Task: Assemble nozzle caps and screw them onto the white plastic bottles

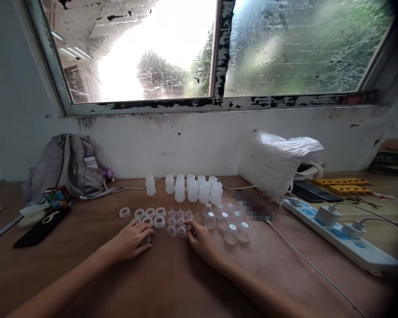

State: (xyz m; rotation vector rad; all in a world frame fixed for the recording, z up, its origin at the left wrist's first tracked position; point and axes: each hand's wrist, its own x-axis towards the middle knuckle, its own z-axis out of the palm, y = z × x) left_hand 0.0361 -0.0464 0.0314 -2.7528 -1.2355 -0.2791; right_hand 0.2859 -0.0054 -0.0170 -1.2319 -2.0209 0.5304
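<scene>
My left hand (132,240) curls over a translucent ring (146,240) on the table, fingers above it and thumb on the near side; the hand covers part of the ring. White plastic collar rings (159,221) stand in rows just beyond it. Clear bottle nipples (171,230) are grouped at the middle, tips up. My right hand (200,238) is at the right edge of this group, fingers apart, with its fingertips at the nearest nipple (181,231); whether they touch it I cannot tell. Clear round caps (230,237) with white dots lie to its right.
Frosted white bottles (179,190) stand upright at the back, one (150,184) apart at left. A grey backpack (64,165) and a black pouch (41,227) lie left. At right are a white padded bag (275,159), a power strip (338,234) and a cable (311,263).
</scene>
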